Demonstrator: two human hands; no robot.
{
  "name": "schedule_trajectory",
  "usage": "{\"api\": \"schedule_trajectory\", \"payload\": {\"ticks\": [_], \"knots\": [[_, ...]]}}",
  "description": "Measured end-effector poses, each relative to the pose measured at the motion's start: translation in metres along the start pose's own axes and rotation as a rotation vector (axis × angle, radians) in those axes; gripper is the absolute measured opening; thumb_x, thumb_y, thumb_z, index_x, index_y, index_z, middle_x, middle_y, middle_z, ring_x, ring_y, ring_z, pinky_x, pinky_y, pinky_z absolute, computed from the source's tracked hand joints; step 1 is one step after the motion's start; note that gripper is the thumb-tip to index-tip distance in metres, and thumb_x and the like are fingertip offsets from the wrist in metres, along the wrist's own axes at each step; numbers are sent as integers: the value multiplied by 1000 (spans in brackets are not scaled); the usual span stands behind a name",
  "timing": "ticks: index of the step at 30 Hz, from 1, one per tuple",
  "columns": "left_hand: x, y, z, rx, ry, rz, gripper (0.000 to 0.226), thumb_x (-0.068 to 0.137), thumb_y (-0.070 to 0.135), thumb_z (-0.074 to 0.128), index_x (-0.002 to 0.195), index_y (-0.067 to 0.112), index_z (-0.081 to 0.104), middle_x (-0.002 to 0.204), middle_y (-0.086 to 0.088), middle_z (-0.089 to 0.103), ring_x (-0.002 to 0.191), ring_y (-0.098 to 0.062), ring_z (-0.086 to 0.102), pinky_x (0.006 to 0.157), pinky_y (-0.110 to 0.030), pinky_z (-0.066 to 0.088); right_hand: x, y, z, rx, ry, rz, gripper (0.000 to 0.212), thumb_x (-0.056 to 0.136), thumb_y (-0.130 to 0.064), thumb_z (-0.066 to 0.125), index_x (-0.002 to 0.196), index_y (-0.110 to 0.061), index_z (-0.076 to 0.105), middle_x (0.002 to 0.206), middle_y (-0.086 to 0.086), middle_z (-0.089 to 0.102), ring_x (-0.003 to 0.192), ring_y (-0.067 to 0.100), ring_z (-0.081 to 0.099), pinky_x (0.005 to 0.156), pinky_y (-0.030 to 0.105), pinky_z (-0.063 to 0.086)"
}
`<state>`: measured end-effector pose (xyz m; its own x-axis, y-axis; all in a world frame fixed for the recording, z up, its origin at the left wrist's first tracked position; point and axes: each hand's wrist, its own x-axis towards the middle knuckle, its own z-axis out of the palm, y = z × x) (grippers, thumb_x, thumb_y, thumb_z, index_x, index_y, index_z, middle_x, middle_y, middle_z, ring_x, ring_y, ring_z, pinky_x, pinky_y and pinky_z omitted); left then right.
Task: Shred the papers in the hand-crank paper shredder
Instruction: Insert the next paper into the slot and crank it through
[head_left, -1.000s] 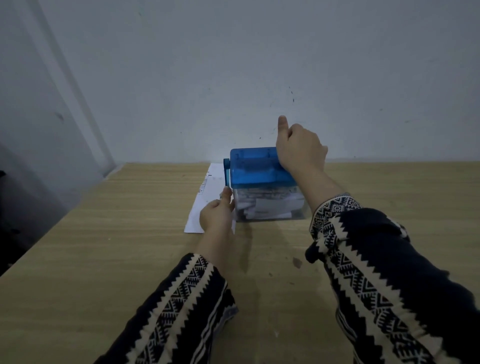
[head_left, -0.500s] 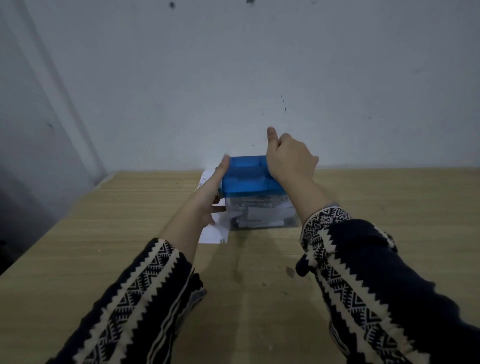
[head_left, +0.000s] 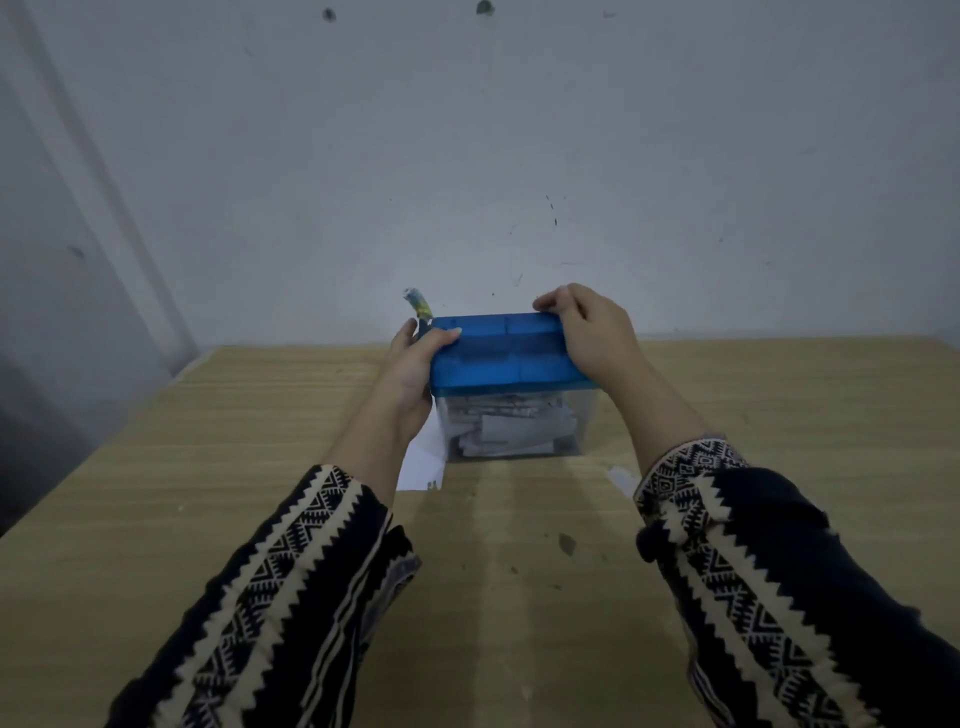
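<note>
Head view: left hand (head_left: 410, 374) and right hand (head_left: 592, 338) grip blue plastic shredder top (head_left: 498, 358) at both ends; level, even pressure advised

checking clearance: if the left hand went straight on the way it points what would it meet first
Probably the crank handle, just beyond the left hand, which grips the blue shredder top at its left end; behind it only the wall. Depth is unclear.
</note>
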<state>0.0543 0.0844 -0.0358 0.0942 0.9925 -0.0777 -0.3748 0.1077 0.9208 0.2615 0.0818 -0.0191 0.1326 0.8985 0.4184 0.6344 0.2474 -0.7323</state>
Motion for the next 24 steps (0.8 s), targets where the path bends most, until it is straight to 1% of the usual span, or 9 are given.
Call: {"api": "schedule_trajectory", "payload": {"ticks": [1, 4, 7, 11, 13, 15, 18, 20, 24], "knots": [[0, 0, -1, -10, -14, -14, 83, 80, 17, 76, 150, 11, 31, 139, -11, 55, 110, -25, 66, 77, -35, 59, -2, 2, 1, 56, 28, 4, 38, 106, -30, 32, 107, -18, 69, 110, -8, 68, 103, 10, 58, 86, 23, 42], [0, -1, 0, -4, -23, 40, 54, 91, 9, 65, 141, 12, 45, 130, -5, 61, 104, -20, 66, 80, -33, 59, -3, 3, 5, 119, 67, 17, 37, 107, -30, 32, 102, -20, 68, 109, -7, 70, 105, 11, 60, 93, 26, 45], [-1, 3, 4, 156, 59, 238, 51, 93, 5, 62, 139, 20, 46, 132, 7, 56, 112, -9, 59, 79, -21, 56, -4, 2, 6, 138, 74, 15, 35, 107, -29, 32, 100, -21, 66, 107, -7, 69, 105, 11, 60, 93, 25, 44], [-5, -3, 8, 373, 181, 442, 20, 94, 10, 63, 110, 20, 56, 111, 10, 61, 107, -6, 58, 95, -31, 52, -3, 2, 9, 136, 105, 28, 34, 106, -30, 33, 96, -24, 65, 103, -9, 70, 101, 9, 60, 88, 22, 42], [-11, -10, 14, 402, 291, 557, 13, 93, 15, 65, 101, 8, 56, 97, 10, 61, 94, -2, 58, 92, -29, 52, -3, 1, 10, 136, 123, 34, 34, 106, -30, 33, 94, -24, 64, 100, -10, 69, 98, 8, 59, 84, 20, 40], [-17, -18, 20, 332, 352, 633, 16, 91, 18, 70, 89, 8, 57, 93, 1, 64, 90, -10, 62, 84, -26, 53, -4, 0, 10, 139, 140, 38, 34, 106, -30, 33, 94, -23, 64, 98, -11, 68, 96, 7, 58, 81, 19, 38], [-28, -26, 24, 147, 337, 592, 20, 85, 18, 76, 79, 17, 57, 108, -5, 68, 101, -8, 64, 85, -18, 51, -3, 0, 11, 138, 148, 44, 33, 106, -30, 34, 94, -22, 64, 96, -11, 68, 95, 7, 58, 80, 19, 38], [-37, -30, 20, 48, 317, 508, 14, 84, 23, 76, 88, 17, 64, 111, 5, 68, 110, -6, 63, 93, -19, 50, -3, 2, 11, 132, 150, 47, 33, 106, -30, 34, 94, -23, 64, 96, -12, 67, 95, 7, 58, 81, 19, 38], [-52, -36, 4, -75, 280, 328, 29, 98, 39, 56, 111, 17, 71, 105, 8, 73, 103, -11, 68, 91, -29, 56, -3, 1, 11, 130, 149, 53, 34, 106, -32, 33, 96, -22, 64, 98, -11, 67, 95, 8, 57, 81, 20, 38]]}}
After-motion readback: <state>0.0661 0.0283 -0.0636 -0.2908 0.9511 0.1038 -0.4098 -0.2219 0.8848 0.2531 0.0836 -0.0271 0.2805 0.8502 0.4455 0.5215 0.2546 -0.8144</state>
